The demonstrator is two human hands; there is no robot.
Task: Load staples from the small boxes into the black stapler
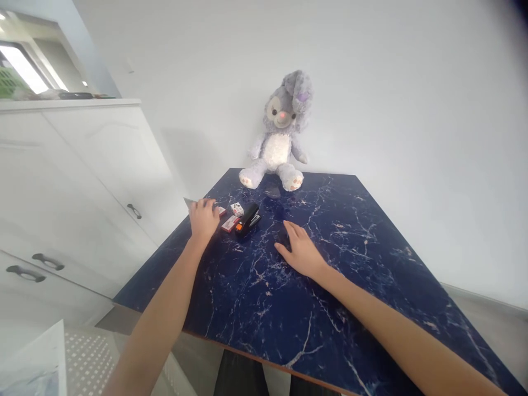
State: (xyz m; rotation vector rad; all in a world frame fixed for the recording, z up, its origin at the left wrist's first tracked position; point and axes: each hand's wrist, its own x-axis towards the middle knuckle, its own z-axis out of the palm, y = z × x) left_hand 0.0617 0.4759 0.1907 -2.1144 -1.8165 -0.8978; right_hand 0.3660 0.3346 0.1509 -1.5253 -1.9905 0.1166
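Observation:
My left hand (204, 220) is at the far left edge of the table, fingers curled down around a thin pale sheet of paper (188, 202). Most of the sheet is hidden behind the hand; one corner sticks out past the table edge. Right beside the fingers is a small red-and-white box (221, 211), partly covered. A second such box (230, 223) lies nearer, with a white printed box (237, 209) behind it. To their right is a black stapler (247, 221) with an orange patch. My right hand (303, 253) rests on the tabletop, thumb and fingers apart, holding nothing.
The blue marbled table (264, 313) reaches to the wall. A grey plush rabbit (278, 143) sits at its back edge, with a dark round object (272, 191) before its feet. White cabinets (82, 181) with dark handles stand left. A white perforated surface (88, 355) is low at left.

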